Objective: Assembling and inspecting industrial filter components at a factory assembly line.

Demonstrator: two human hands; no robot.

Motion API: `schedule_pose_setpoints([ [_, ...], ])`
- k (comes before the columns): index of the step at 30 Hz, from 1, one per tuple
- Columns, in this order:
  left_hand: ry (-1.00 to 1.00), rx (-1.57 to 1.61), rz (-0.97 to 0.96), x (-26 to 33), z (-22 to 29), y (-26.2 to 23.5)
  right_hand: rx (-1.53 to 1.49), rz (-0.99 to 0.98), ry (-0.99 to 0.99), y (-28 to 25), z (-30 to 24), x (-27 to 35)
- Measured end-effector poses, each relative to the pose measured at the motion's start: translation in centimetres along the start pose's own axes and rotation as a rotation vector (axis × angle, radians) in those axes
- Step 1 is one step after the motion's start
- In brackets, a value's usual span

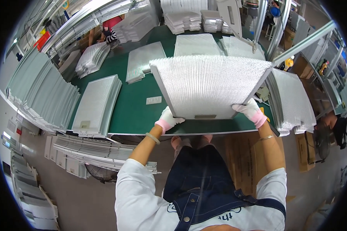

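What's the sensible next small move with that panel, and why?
Probably tip the white mesh panel's upper edge down toward the green tabletop, both hands on it: the left hand and right hand hold it near its lower corners, its upper edge looks raised, and bare tabletop shows just left of it.

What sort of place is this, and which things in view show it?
Probably a factory workshop: a green workbench bears stacks of silvery panels, more upright panels line its left, and the person's gloved left hand and right hand hold a framed panel.
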State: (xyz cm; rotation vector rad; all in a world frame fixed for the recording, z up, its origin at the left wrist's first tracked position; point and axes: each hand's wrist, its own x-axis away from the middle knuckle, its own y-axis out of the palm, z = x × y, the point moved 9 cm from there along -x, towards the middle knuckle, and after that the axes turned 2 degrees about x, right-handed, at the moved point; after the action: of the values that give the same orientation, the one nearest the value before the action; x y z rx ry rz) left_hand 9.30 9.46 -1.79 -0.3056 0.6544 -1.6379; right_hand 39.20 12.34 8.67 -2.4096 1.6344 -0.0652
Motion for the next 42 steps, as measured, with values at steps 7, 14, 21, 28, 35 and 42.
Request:
schedule_pose_setpoints([
  [7, 0.003, 0.098, 0.045, -0.2, 0.4, 0.1, 0.106, 0.023, 0.035, -0.3, 0.0, -0.8],
  [14, -0.037, 0.027, 0.082, -0.1, 0.2, -0.3, 0.113, 0.037, 0.069, -0.7, 1.5, -1.3],
  [21, -0.067, 0.027, 0.119, 0.0, 1.1, -0.4, 0.047, 0.025, 0.018, -0.2, 0.8, -1.3],
  [28, -0.056, 0.014, 0.132, 0.0, 1.4, -0.7, 0.058, 0.019, 0.048, -0.4, 0.9, -1.5],
  [35, -0.178, 0.556, 0.056, 1.3, 1.9, 0.5, -0.042, 0.037, 0.016, -0.1, 0.9, -0.3],
  [42, -0.177, 0.587, 0.306, 2.0, -0.2, -0.3, -0.043, 0.039, 0.065, 0.0, 0.8, 0.4],
])
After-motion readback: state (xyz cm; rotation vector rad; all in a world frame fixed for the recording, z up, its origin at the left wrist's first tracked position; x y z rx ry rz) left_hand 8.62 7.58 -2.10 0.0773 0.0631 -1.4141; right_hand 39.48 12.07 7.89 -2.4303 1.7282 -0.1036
